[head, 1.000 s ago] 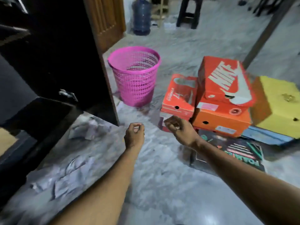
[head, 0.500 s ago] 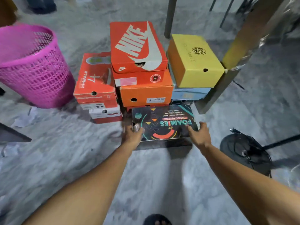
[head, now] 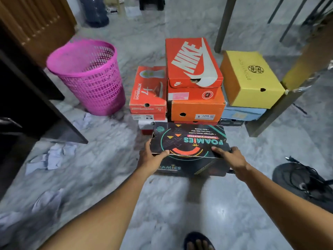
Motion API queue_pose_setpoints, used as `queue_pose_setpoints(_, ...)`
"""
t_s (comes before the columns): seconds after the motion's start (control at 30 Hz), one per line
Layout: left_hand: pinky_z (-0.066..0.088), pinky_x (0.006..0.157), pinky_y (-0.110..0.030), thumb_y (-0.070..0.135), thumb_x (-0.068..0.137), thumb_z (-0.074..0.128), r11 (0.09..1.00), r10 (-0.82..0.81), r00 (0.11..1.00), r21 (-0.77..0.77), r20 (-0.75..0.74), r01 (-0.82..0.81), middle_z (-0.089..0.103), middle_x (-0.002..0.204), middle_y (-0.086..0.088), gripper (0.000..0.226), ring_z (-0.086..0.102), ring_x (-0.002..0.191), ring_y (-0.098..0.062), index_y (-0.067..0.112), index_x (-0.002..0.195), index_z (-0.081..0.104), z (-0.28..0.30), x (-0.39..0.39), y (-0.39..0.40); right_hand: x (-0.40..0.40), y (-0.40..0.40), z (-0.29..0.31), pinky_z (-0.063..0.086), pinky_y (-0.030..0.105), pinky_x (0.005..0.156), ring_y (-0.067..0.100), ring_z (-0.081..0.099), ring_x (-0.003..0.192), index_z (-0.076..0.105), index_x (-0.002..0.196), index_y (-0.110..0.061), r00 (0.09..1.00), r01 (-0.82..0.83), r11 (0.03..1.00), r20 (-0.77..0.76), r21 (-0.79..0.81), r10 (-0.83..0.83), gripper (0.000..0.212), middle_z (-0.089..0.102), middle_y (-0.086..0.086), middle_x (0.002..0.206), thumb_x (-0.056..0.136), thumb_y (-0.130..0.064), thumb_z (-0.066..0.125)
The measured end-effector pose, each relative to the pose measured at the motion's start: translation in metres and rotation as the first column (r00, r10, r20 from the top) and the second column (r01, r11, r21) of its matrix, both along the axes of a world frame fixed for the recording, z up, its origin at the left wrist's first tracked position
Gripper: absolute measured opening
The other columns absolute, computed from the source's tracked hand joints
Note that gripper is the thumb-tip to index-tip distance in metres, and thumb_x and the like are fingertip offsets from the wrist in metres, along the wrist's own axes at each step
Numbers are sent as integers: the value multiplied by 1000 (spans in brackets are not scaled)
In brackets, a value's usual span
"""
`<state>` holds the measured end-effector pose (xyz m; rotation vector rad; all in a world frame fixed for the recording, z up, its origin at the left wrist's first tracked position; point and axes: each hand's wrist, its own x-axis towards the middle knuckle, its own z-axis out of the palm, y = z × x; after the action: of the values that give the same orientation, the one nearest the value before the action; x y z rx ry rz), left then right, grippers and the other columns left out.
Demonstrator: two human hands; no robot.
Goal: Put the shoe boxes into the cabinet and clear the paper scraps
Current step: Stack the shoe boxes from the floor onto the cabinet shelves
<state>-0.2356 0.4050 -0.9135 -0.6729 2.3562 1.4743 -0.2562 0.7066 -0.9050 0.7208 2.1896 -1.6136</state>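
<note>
**Both hands on the black Foamies shoe box**

The black Foamies shoe box (head: pixel 189 141) sits in front of the stacked boxes, its near edge toward the person; whether it rests on the marble floor (head: pixel 180 213) or is raised off it cannot be told. The left hand (head: pixel 151 158) grips its near-left corner, thumb laid over the lid and fingers wrapped down the side. The right hand (head: pixel 232 159) grips the near-right corner, index finger stretched along the lid edge and the other fingers curled round the end.

Just behind the Foamies box stands the red Nike box (head: pixel 192 62), on top of an orange box (head: pixel 196 109). Left of the Nike box, the red GOwalk 4 box (head: pixel 148 91) tops 2 or more smaller boxes. Right of the Nike box, a yellow box (head: pixel 250 78) lies on a pale blue box (head: pixel 241 113).

Left of the Foamies box, the pink mesh wastebasket (head: pixel 90 76) stands upright, near the GOwalk stack. Crumpled paper scraps (head: pixel 52 156) lie on the floor left of the Foamies box, with more below the wastebasket and toward the near-left corner. The dark cabinet (head: pixel 27 105) fills the far-left edge, its door open.

Right of the Foamies box, a black round base with tangled cable (head: pixel 304 183) rests on the floor. A sandalled foot (head: pixel 198 242) shows below the box.
</note>
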Motion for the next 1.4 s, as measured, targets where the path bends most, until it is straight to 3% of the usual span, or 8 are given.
queue_pose_setpoints(0.23, 47, 100, -36, 57, 70, 81, 952, 273, 952, -101, -139, -287, 52, 138, -8, 92, 60, 123, -31, 38, 149, 38, 69, 53, -116, 9, -124, 73, 62, 37, 67, 15, 71, 84, 70, 99, -19, 936, -348, 937, -59, -7, 347, 28, 79, 4, 102, 87, -41, 81)
queue_pose_setpoints(0.53, 54, 99, -46, 76, 51, 64, 752, 615, 747, -99, -252, -652, 66, 126, -1, 93, 64, 117, -28, 48, 137, 43, 118, 179, -249, 21, -288, 147, 59, 24, 59, 16, 75, 77, 79, 95, -17, 682, -722, 685, -71, 94, 728, 37, 81, -5, 81, 77, -48, 87)
queue_pose_setpoints(0.7, 49, 104, -42, 65, 64, 67, 538, 771, 516, -53, -374, -841, 64, 136, -3, 81, 62, 123, -30, 39, 139, 48, 132, 226, -304, 32, -387, 163, 54, 21, 55, 13, 72, 70, 76, 79, -14, 523, -834, 539, -144, 117, 840, 28, 78, -4, 73, 79, -39, 88)
queue_pose_setpoints(0.83, 51, 102, -43, 45, 70, 74, 329, 820, 230, 101, -524, -939, 66, 132, -12, 74, 63, 119, -32, 26, 138, 53, 151, 239, -337, 38, -459, 170, 63, 34, 78, 18, 78, 88, 80, 102, -20, 368, -898, 420, -301, 132, 880, 24, 83, -7, 92, 84, -34, 85)
queue_pose_setpoints(0.9, 50, 102, -43, 32, 73, 78, 200, 813, 89, 132, -576, -971, 65, 127, -18, 68, 62, 116, -35, 17, 137, 57, 158, 243, -360, 37, -498, 170, 59, 27, 66, 15, 77, 82, 79, 106, -25, 307, -911, 382, -361, 156, 881, 27, 82, -9, 94, 84, -39, 83)
queue_pose_setpoints(1.03, 51, 100, -48, 47, 65, 65, 3, 745, -137, 209, -653, -978, 69, 124, -18, 78, 63, 117, -38, 8, 132, 61, 166, 257, -400, 42, -581, 169, 58, 29, 92, 7, 73, 98, 74, 120, -26, 339, -913, 405, -446, 58, 828, 53, 78, -14, 105, 73, -46, 89)
queue_pose_setpoints(1.27, 50, 103, -42, 57, 67, 61, -228, 687, -357, 278, -633, -933, 62, 140, -6, 83, 60, 126, -29, 23, 142, 50, 162, 292, -449, 75, -703, 173, 52, 19, 93, 20, 67, 118, 69, 128, -7, 207, -970, 243, -525, 0, 825, 39, 75, 5, 121, 90, -8, 77)
queue_pose_setpoints(1.4, 44, 98, -30, 37, 82, 74, -263, 678, -389, 287, -624, -921, 58, 144, -7, 73, 57, 130, -29, 20, 147, 46, 151, 312, -469, 91, -742, 158, 53, 27, 92, 22, 64, 117, 66, 121, -16, 125, -990, 142, -523, -7, 843, 37, 70, -2, 111, 88, -24, 81)
